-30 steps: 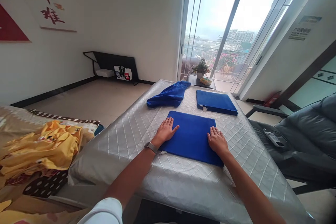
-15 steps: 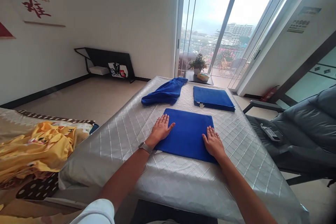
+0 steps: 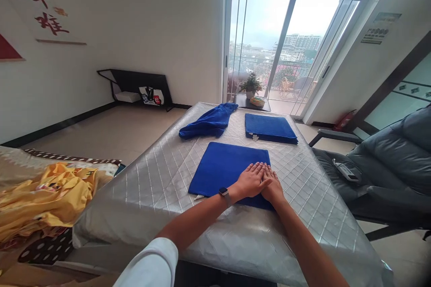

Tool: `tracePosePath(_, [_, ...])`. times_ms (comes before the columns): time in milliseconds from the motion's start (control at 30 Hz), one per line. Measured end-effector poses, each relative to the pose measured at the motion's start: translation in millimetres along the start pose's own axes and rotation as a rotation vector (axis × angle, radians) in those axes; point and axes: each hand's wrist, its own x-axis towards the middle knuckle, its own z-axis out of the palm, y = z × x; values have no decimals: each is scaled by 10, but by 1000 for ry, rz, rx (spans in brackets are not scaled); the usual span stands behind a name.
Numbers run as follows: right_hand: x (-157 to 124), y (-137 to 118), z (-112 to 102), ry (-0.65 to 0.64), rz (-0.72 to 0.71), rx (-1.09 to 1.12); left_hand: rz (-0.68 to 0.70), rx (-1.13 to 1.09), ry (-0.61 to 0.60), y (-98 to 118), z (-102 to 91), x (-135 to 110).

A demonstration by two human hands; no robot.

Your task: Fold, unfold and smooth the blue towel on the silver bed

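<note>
A folded blue towel (image 3: 220,168) lies flat on the silver quilted table cover (image 3: 158,175) in front of me, a small white tag showing at its near left corner. My left hand (image 3: 251,180) rests flat on the towel's right part, fingers stretched, its fingertips meeting my other hand. At the towel's right edge lies my right hand (image 3: 272,184), also flat with fingers extended and partly covered by the left. Farther back are a stack of folded blue towels (image 3: 271,127) on the right and a crumpled blue towel (image 3: 208,121) on the left.
Yellow cloth (image 3: 63,193) lies heaped at the left. A dark padded armchair (image 3: 397,161) with a white remote-like device (image 3: 346,170) on it stands at the right. Beyond the table, a potted plant (image 3: 251,84) sits on a small dark table by the glass door.
My left hand has slid right across the towel, from its left edge to beside my right hand. The right hand stays at the right edge. The view has shifted slightly.
</note>
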Motion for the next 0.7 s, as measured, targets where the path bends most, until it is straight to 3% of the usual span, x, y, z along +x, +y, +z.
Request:
tracePosePath(100, [-8, 0, -5, -7, -3, -4, -54, -38, -3, 2, 100, 50])
tracePosePath(200, [8, -29, -26, -7, 14, 20, -82, -34, -27, -179, 89, -65])
tracePosePath(500, [39, -54, -41, -16, 57, 83, -373, 64, -113, -1123, -369, -865])
tracePosePath(600, [45, -53, -27, -11, 57, 62, -451, 97, -92, -1286, -436, -1086])
tracePosePath(700, [36, -64, -57, -2, 65, 42, -482, 116, -76, -1309, -437, -1150])
